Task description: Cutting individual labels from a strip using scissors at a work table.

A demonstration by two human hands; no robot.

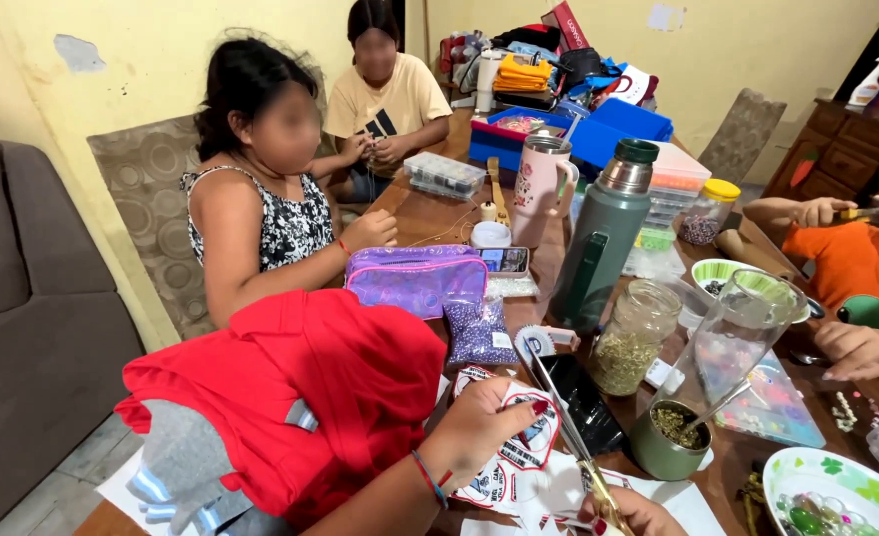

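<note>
- We are holding a sheet of printed stickers [519,437] with our left hand [479,427], fingers curled over its edge and pinching the paper down near the table's front edge.
- Our right hand [638,514] is only partly showing at the bottom of the view; it is gripping the gold handles of a pair of scissors [563,422], fingers closed round them.
- The scissor blades are pointing up and away from us, lying across the sticker sheet, just beside our left fingertips.
- A red jacket [310,397] is bunching up just left of our left hand, over a grey garment.
- Behind the stickers, a bag of purple beads [477,333] is lying in front of a shiny purple pouch [414,278].
- To the right, a metal cup [668,442] with a straw is standing near a glass jar [636,337] of dried herbs and a tall green thermos [603,238].
- A person in a black-and-white top [285,228] is sitting at the left side of the wooden table [439,213], hand resting by the pouch.
- Another person's hand [856,347] is resting on the table at the far right.
</note>
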